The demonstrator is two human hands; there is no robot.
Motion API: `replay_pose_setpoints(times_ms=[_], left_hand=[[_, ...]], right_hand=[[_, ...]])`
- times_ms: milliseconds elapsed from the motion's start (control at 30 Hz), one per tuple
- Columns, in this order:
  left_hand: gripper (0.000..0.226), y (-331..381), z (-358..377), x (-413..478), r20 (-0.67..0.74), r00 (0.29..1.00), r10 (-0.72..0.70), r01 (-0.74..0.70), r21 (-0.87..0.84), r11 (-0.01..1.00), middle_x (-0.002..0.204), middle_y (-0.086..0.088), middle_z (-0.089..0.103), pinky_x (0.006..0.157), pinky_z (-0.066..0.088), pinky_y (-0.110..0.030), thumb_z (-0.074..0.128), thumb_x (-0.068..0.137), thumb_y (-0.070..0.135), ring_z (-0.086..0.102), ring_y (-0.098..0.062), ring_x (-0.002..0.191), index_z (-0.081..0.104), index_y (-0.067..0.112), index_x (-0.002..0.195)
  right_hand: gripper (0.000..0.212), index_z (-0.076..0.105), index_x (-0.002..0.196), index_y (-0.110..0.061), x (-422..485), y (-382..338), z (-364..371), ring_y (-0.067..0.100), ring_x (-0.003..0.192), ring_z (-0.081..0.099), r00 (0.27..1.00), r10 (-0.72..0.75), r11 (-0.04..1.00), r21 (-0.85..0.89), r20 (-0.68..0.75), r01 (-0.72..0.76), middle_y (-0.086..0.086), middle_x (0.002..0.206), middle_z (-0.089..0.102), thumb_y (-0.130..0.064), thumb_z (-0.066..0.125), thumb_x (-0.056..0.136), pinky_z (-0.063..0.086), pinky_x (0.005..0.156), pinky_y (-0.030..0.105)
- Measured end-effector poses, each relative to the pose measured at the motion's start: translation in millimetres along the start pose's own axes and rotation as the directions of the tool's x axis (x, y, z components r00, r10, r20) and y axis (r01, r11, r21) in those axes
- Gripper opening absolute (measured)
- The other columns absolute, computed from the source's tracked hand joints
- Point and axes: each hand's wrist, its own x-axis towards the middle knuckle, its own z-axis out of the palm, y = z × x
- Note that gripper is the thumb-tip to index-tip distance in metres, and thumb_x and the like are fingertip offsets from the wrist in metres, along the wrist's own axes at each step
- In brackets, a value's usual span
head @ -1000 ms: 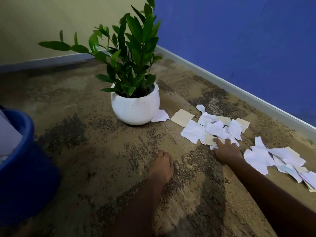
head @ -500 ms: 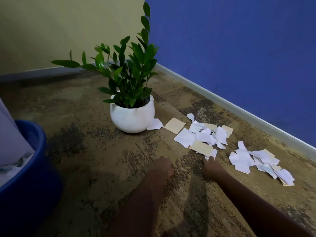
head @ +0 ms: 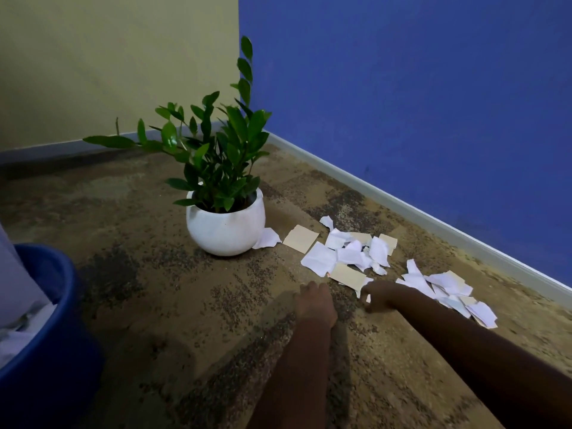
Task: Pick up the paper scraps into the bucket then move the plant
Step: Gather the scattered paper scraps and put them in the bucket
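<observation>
- Head view: scraps (head: 322, 258) lie on carpet (head: 148, 274) right of plant (head: 226, 230).
- Right hand (head: 382, 297) curls at their near edge, apparently pinching one.
- Left hand (head: 314, 303) rests on carpet, empty; finger curl unclear.
- Better to bunch several before carrying left to bucket (head: 58, 329).

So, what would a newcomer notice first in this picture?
Probably the green plant in its round white pot on the carpet near the room's corner. Next, the white and tan paper scraps strewn to its right beside the blue wall, with the right hand at their near edge, and the blue bucket at the far left.
</observation>
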Motion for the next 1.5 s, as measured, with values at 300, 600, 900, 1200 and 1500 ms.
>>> replay_pose_setpoints(times_ms=[300,600,900,1200,1500], left_hand=[[0.05,9.3,19.6,8.2,0.017,0.997,-0.074,0.075,-0.04,0.996,0.147,-0.011,0.036,0.111,0.032,-0.038,0.048,0.095,0.024,0.035,-0.028,0.138,0.032,0.012,0.142],[0.052,7.5,40.8,22.1,0.043,0.98,-0.195,0.199,-0.245,0.949,0.148,-0.01,0.038,0.112,0.034,-0.036,0.042,0.099,0.024,0.036,-0.026,0.138,0.027,0.01,0.146],[0.036,10.5,27.4,21.6,0.078,0.952,-0.294,0.281,-0.6,0.749,0.132,-0.015,0.056,0.103,0.042,-0.035,0.042,0.099,0.021,0.053,-0.029,0.122,0.049,0.003,0.129],[0.038,43.3,29.5,15.9,0.373,0.904,-0.208,0.387,-0.921,0.033,0.108,-0.01,0.066,0.091,0.046,-0.039,0.04,0.098,0.042,0.061,-0.025,0.101,0.051,0.014,0.122],[0.037,33.3,37.2,30.4,0.351,0.854,-0.385,0.357,-0.932,-0.058,0.117,-0.028,0.06,0.077,0.05,-0.041,0.027,0.104,0.015,0.059,-0.03,0.084,0.043,-0.004,0.132]], right_hand=[[0.046,0.047,0.131,-0.005,39.3,35.6,20.6,0.026,0.124,0.051,0.978,0.031,0.997,0.072,-0.206,-0.017,0.013,0.135,0.054,-0.03,0.052,0.092,0.042,0.099,0.03],[0.058,0.04,0.132,-0.009,79.9,47.6,29.3,0.033,0.128,0.044,0.93,0.13,0.973,0.226,-0.343,-0.053,0.017,0.136,0.046,-0.05,0.045,0.092,0.037,0.108,0.042],[0.033,0.058,0.11,-0.005,72.9,36.4,38.1,0.028,0.108,0.056,0.889,0.128,0.859,0.497,-0.439,0.122,0.017,0.118,0.06,-0.03,0.059,0.089,0.047,0.085,0.033],[0.018,0.049,0.075,-0.021,-1.6,-1.9,69.3,0.017,0.076,0.056,0.791,-0.148,0.63,0.559,-0.594,0.538,-0.001,0.088,0.054,-0.015,0.062,0.085,0.043,0.065,0.023],[0.011,0.068,0.086,-0.02,3.0,22.8,66.9,0.016,0.092,0.064,0.838,-0.343,0.48,0.687,-0.425,0.545,-0.004,0.093,0.066,-0.028,0.072,0.08,0.052,0.084,0.033]])
